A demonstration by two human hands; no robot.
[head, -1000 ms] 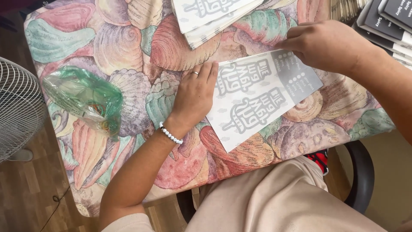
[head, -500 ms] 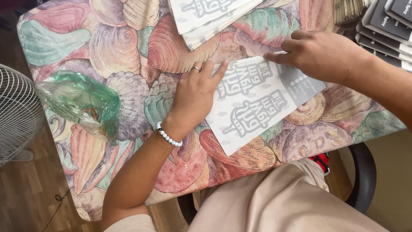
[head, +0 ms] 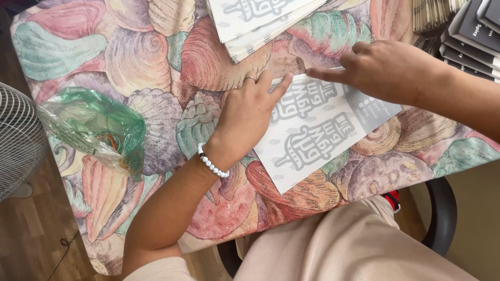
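Fingers: both my hands lie open and flat on the white printed sheet (head: pixel 312 138), gripping nothing. My left hand (head: pixel 249 112) presses its left edge, index finger stretched along the top; my right hand (head: pixel 388 70) presses the upper right corner, fingertips pointing left.
Sheet: flat and tilted on the shell-patterned tablecloth (head: pixel 156 62), its lower corner near the table's front edge above my lap.
Edges: long lower-right side and bottom corner uncovered; top edge held under both hands.
Open room: bare cloth left of the sheet and below it to the table edge.
Above the sheet: stack of like sheets (head: pixel 260 23), just apart from it.
Right of the sheet: dark booklets (head: pixel 469 36), near my right wrist.
Far left of the sheet: green plastic bag (head: pixel 96 130), well apart; white fan (head: pixel 15 140) beyond the table.
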